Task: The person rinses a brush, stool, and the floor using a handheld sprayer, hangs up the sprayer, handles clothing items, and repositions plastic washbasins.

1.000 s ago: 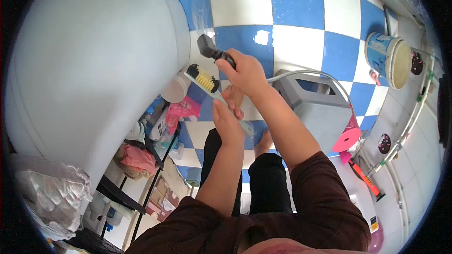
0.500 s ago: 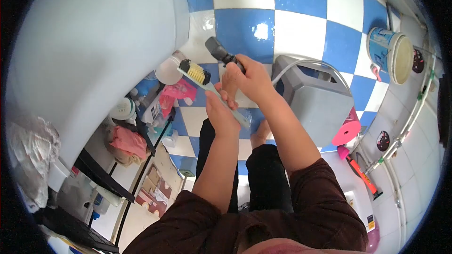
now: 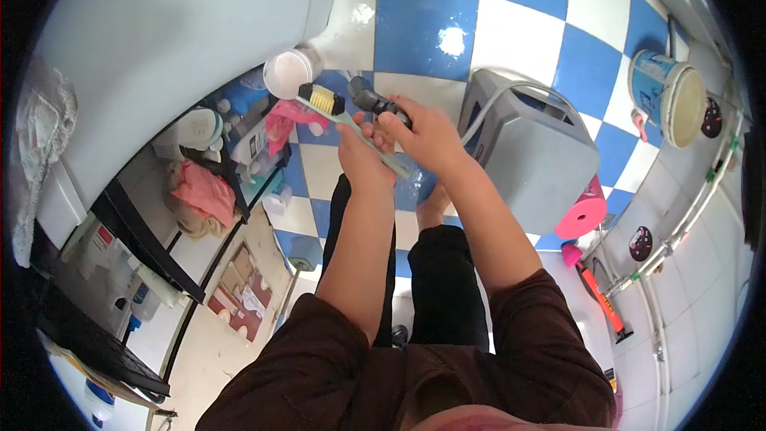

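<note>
My left hand (image 3: 365,161) is closed round the pale green handle of a scrub brush (image 3: 324,100). The brush's yellow and black bristles face up, away from my palm. In my right hand (image 3: 423,132) is a black spray head (image 3: 372,99), its nozzle pointing up and left, just right of the bristles. Thin pale streaks that look like water leave the nozzle. Both hands are close together, and the fingers of my right hand partly hide the spray head's grip.
A grey plastic bin (image 3: 538,148) stands at right with a grey hose (image 3: 511,88) across it. Beyond it are a bucket (image 3: 648,88) and a pink roll-like object (image 3: 580,209). At left are a white tub (image 3: 291,73), a crowded shelf (image 3: 144,231) and a large pale appliance (image 3: 199,8). The checkered floor (image 3: 423,28) looks wet.
The spray head has dropped lower and its nozzle now shows thin streaks. The brush has shifted slightly left and up. My view has tilted a little.
</note>
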### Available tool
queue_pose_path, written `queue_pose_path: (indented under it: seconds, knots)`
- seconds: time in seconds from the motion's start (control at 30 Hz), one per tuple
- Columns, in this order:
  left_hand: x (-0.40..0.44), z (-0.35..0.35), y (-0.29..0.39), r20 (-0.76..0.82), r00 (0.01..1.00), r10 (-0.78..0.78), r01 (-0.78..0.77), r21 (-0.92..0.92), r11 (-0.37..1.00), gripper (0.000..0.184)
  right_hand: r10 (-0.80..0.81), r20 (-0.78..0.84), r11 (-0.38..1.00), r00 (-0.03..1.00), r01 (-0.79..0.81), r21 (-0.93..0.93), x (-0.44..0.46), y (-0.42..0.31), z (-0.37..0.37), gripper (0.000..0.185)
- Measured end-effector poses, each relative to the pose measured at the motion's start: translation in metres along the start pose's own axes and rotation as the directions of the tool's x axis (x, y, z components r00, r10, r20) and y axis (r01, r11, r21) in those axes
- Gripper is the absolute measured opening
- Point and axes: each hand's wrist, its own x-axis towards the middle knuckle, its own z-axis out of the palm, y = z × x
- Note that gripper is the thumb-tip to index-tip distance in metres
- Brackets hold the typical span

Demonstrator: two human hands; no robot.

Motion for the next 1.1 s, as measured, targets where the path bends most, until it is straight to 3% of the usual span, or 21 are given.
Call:
queue_pose_path:
  seconds: [0.13,0.23,0.3,0.43,0.47,0.53,0.6,0.67,0.77,0.83,0.9,0.97,1.0,1.1]
  knots:
    - [0.005,-0.011,-0.004,-0.002,1.0,-0.028,0.028,0.002,1.0,0.039,0.044,0.022,0.998,0.999,-0.045,0.034,0.001,0.005,0.011,0.046]
    - [0.013,-0.026,-0.014,0.068,0.996,-0.05,0.049,0.017,0.999,0.029,0.073,-0.008,0.991,0.997,-0.072,0.117,0.001,0.007,0.014,0.044]
    - [0.019,-0.038,-0.023,0.08,0.995,-0.063,0.046,0.197,0.979,0.029,0.083,-0.1,0.987,0.992,-0.068,0.147,-0.001,0.015,0.019,0.042]
    - [0.043,-0.057,-0.041,0.063,0.998,-0.028,-0.004,0.457,0.89,0.037,0.083,-0.153,0.991,0.985,-0.098,-0.094,-0.008,0.02,0.011,0.043]
    - [0.068,-0.06,-0.051,0.2,0.964,0.173,-0.249,0.467,0.849,0.047,0.063,-0.192,0.986,0.979,-0.09,-0.139,-0.008,0.031,0.014,0.045]
    - [0.143,-0.072,-0.062,0.178,0.938,0.299,-0.284,0.887,0.365,0.044,0.058,-0.231,0.98,0.971,-0.1,-0.174,-0.006,0.043,0.015,0.047]
    - [0.238,-0.077,-0.071,0.395,0.815,0.423,-0.501,0.847,0.176,0.046,0.106,-0.228,0.979,0.968,-0.142,-0.147,-0.005,0.047,0.014,0.048]
    - [0.259,-0.032,-0.037,0.262,0.877,0.403,-0.3,0.953,0.031,0.047,0.048,-0.235,0.988,0.971,-0.08,-0.129,-0.002,0.055,0.013,0.046]
    - [0.279,-0.013,-0.039,0.163,0.915,0.369,-0.163,0.986,-0.032,0.048,0.064,-0.225,0.992,0.972,-0.086,-0.089,0.007,0.07,0.01,0.044]
    - [0.275,-0.033,-0.06,0.279,0.93,0.241,-0.221,0.945,-0.242,0.049,0.086,-0.223,0.992,0.971,-0.104,-0.071,0.006,0.077,0.019,0.042]
    - [0.282,-0.031,-0.058,0.355,0.911,0.212,-0.272,0.9,-0.341,0.049,0.038,-0.259,0.993,0.965,-0.066,-0.101,0.015,0.081,0.023,0.039]
    - [0.286,-0.044,-0.034,0.375,0.888,0.266,-0.268,0.892,-0.364,0.05,0.037,-0.238,0.995,0.971,-0.058,-0.083,0.016,0.078,0.027,0.038]
    - [0.294,-0.046,-0.02,0.344,0.87,0.354,-0.266,0.931,-0.251,0.051,0.035,-0.233,0.996,0.972,-0.054,-0.075,0.018,0.075,0.026,0.038]
    - [0.279,-0.045,-0.039,0.389,0.915,0.107,-0.355,0.902,-0.246,0.047,0.039,-0.221,0.992,0.974,-0.065,-0.109,0.022,0.078,0.03,0.041]
